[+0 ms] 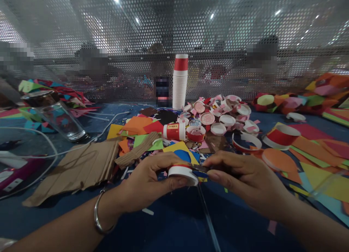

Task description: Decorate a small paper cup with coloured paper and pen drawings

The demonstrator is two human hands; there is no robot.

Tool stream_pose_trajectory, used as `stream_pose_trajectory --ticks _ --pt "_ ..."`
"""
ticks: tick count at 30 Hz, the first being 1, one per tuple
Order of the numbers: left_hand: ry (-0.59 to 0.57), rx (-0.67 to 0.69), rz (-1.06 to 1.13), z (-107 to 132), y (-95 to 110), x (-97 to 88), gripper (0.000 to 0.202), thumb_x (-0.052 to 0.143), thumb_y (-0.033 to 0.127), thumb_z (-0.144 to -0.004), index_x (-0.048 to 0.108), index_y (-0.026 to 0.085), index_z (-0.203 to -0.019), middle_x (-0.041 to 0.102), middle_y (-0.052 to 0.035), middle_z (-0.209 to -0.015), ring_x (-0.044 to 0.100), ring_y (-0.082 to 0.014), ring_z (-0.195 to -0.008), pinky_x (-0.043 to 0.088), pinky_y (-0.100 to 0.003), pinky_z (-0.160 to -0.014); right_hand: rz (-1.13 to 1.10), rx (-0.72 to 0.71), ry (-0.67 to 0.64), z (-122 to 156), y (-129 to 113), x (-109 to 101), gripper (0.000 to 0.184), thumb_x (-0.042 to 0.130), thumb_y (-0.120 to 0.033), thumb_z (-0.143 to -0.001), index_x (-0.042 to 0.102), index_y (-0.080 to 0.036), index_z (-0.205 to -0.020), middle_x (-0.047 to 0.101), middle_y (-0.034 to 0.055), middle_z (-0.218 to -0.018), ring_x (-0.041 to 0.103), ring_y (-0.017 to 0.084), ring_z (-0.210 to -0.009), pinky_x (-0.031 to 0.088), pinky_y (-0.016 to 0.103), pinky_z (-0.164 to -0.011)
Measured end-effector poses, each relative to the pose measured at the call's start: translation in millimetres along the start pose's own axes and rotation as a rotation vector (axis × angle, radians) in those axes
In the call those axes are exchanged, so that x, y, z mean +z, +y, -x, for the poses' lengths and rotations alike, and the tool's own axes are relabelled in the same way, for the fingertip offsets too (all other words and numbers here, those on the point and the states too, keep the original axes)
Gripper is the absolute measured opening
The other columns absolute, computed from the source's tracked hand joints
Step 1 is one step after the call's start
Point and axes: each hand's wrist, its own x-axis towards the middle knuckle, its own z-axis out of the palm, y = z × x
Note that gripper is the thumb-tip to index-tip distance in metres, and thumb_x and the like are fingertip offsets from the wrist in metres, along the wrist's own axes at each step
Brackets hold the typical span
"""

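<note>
While the left hand [147, 183] pinches a cup piece [180, 171] before the cup stack [180, 88], right hand [244, 177] gripping a blade [200, 168], cutting appears half-done.

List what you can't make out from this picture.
- Metal tool: head view, right hand hides its rear end.
- Cup piece: head view, left hand hides part of its wall.
- Purple thing: head view, cut off by left edge.
- What lies behind the mesh: head view, too blurred.
</note>
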Motion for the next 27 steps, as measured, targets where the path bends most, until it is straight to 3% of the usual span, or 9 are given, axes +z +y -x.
stream_pose_trajectory --ticks 6,9,18,21,27 --pt "0.010 -0.021 0.035 -0.5 -0.9 1.7 0.013 0.079 0.027 -0.090 0.078 0.017 -0.098 0.075 -0.0028 -0.087 0.062 -0.0131 -0.075 0.049 -0.025 -0.070 0.017 -0.008 0.007 -1.5 -1.6 0.6 0.018 0.063 -0.036 -0.101 0.075 -0.023 -0.096 0.060 -0.0055 -0.065 0.044 0.007 -0.052 0.032 0.021 -0.045" --pt "0.008 -0.003 0.020 0.0 -0.6 2.3 0.010 0.078 0.026 -0.090 0.078 0.018 -0.096 0.075 -0.0021 -0.084 0.063 -0.0140 -0.080 0.050 -0.025 -0.074 0.029 -0.003 0.002 -1.6 -1.3 0.9 0.020 0.062 -0.039 -0.102 0.076 -0.024 -0.098 0.062 -0.0046 -0.067 0.047 0.008 -0.054 0.035 0.020 -0.048" --pt "-0.002 0.011 0.005 1.2 -1.8 2.4 0.014 0.078 0.025 -0.091 0.080 0.020 -0.104 0.080 -0.0038 -0.094 0.068 -0.0164 -0.089 0.054 -0.029 -0.084 0.015 -0.062 0.048 -1.0 -0.9 2.0 0.013 0.066 -0.031 -0.101 0.076 -0.025 -0.096 0.065 -0.0055 -0.069 0.050 0.007 -0.054 0.036 0.019 -0.049" --pt "-0.001 -0.012 0.016 1.1 -2.3 2.7 0.017 0.079 0.026 -0.090 0.080 0.019 -0.105 0.079 -0.0043 -0.096 0.067 -0.0153 -0.087 0.053 -0.026 -0.080 0.016 -0.054 0.045 0.0 -1.7 1.5 0.013 0.066 -0.029 -0.100 0.077 -0.024 -0.095 0.065 -0.0051 -0.068 0.052 0.007 -0.055 0.037 0.019 -0.049" --pt "0.034 -0.101 0.130 0.4 -4.8 3.5 0.023 0.082 0.031 -0.087 0.078 0.014 -0.102 0.074 -0.0040 -0.088 0.059 -0.0097 -0.065 0.048 -0.021 -0.059 0.030 -0.047 0.070 -1.1 -2.4 1.2 0.012 0.066 -0.028 -0.100 0.077 -0.024 -0.096 0.066 -0.0050 -0.067 0.049 0.007 -0.051 0.035 0.019 -0.046"
